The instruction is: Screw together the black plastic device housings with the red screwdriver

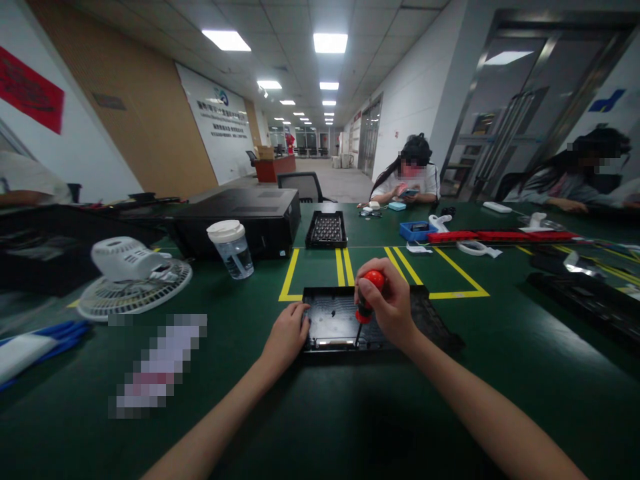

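Scene lit from above by rectangular white ceiling panels (331,43) | foreground dimly lit | pale glare reflected by glossy dark-green worktop (500,380) and shallow black plastic casing (324,321) | edges stretched by wide-angle distortion | some patches obscured by coarse pixelation

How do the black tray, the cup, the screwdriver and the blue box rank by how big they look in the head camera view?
1. Black tray
2. Cup
3. Screwdriver and blue box: unsure, since the right hand covers part of the former.

Glossy plastic screwdriver handle (374,281)
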### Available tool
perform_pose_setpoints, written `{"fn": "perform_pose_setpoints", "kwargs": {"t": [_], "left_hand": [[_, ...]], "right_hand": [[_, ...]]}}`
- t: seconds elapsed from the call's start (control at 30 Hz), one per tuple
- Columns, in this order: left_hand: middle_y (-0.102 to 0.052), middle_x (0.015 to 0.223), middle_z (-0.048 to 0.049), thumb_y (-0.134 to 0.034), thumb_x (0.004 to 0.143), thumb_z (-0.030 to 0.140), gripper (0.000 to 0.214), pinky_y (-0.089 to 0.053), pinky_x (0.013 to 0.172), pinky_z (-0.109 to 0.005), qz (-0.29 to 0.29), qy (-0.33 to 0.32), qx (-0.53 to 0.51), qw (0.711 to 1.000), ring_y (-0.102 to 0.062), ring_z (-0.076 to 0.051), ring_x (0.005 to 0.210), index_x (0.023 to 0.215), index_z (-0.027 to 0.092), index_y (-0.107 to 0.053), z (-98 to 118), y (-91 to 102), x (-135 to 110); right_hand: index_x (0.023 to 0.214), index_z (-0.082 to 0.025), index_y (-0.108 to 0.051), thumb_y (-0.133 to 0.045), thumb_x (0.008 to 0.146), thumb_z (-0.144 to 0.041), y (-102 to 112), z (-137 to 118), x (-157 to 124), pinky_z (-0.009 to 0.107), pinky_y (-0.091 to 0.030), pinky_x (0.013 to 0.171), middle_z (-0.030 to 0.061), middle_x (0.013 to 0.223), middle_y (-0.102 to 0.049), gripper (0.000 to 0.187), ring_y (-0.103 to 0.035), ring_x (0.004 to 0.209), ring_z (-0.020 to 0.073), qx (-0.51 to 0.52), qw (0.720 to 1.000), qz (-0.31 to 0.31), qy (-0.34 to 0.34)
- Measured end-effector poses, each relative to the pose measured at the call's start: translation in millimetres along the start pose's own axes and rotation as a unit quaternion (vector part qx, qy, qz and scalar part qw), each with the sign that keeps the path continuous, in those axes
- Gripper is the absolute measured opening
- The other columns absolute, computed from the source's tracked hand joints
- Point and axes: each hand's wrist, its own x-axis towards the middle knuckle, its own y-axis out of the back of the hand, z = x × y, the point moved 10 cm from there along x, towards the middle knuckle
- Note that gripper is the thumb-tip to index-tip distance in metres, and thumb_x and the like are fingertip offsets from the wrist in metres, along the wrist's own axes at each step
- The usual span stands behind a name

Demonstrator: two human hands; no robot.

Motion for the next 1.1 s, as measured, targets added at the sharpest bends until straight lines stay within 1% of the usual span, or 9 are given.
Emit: {"fn": "perform_pose_setpoints", "kwargs": {"t": [0.43, 0.67, 0.8, 0.9, 1.0, 1.1], "left_hand": [[-0.055, 0.108, -0.0088, -0.04, 0.084, 0.019, 0.026, -0.043, 0.089, -0.035, -0.001, 0.0, 0.004, 1.0, -0.055, -0.02, 0.099, 0.106, 0.018, -0.053, 1, -0.2, 0], [-0.055, 0.107, -0.0086, -0.04, 0.083, 0.018, 0.025, -0.043, 0.089, -0.035, -0.002, -0.004, 0.003, 1.0, -0.054, -0.02, 0.098, 0.105, 0.017, -0.054, 1, -1.1, 0], [-0.055, 0.107, -0.0085, -0.04, 0.083, 0.018, 0.025, -0.043, 0.089, -0.035, -0.001, -0.004, 0.001, 1.0, -0.054, -0.02, 0.097, 0.104, 0.017, -0.054, -1, -2.1, 0], [-0.055, 0.107, -0.0082, -0.04, 0.083, 0.019, 0.024, -0.043, 0.09, -0.035, 0.0, -0.005, 0.0, 1.0, -0.054, -0.02, 0.098, 0.104, 0.017, -0.054, -2, -2.4, 0], [-0.055, 0.107, -0.008, -0.04, 0.084, 0.019, 0.024, -0.042, 0.09, -0.034, 0.0, -0.006, -0.004, 1.0, -0.054, -0.019, 0.098, 0.103, 0.017, -0.054, -1, -2.5, 0], [-0.055, 0.107, -0.0081, -0.04, 0.084, 0.02, 0.024, -0.042, 0.09, -0.034, -0.001, -0.003, -0.004, 1.0, -0.054, -0.019, 0.098, 0.103, 0.017, -0.054, -2, -2.3, 0]], "right_hand": [[0.076, -0.019, -0.047, -0.057, 0.078, -0.025, -1, -4, 4, 0.022, -0.04, 0.052, -0.0013, 0.071, -0.047, 0.012, -0.045, 0.058, 0.0095, 0.013, 1.0, -0.004, 0.002], [0.073, -0.019, -0.044, -0.057, 0.078, -0.024, 0, -7, 4, 0.023, -0.039, 0.054, -0.0021, 0.068, -0.046, 0.015, -0.043, 0.059, 0.0101, -0.024, 1.0, 0.003, 0.01], [0.071, -0.019, -0.042, -0.056, 0.079, -0.023, 2, -10, 4, 0.025, -0.038, 0.056, -0.0025, 0.067, -0.045, 0.017, -0.043, 0.058, 0.0102, -0.043, 0.999, 0.014, 0.025], [0.071, -0.018, -0.042, -0.053, 0.08, -0.024, 3, -11, 4, 0.026, -0.039, 0.057, -0.0025, 0.065, -0.045, 0.015, -0.044, 0.058, 0.0107, -0.053, 0.998, 0.015, 0.033], [0.071, -0.018, -0.045, -0.051, 0.082, -0.024, 2, -12, 4, 0.025, -0.039, 0.056, -0.0023, 0.063, -0.047, 0.014, -0.046, 0.056, 0.0107, -0.069, 0.997, 0.009, 0.03], [0.073, -0.017, -0.047, -0.05, 0.082, -0.024, -1, -11, 4, 0.024, -0.039, 0.053, -0.0031, 0.058, -0.049, 0.012, -0.048, 0.052, 0.0104, -0.063, 0.998, 0.0, 0.021]]}}
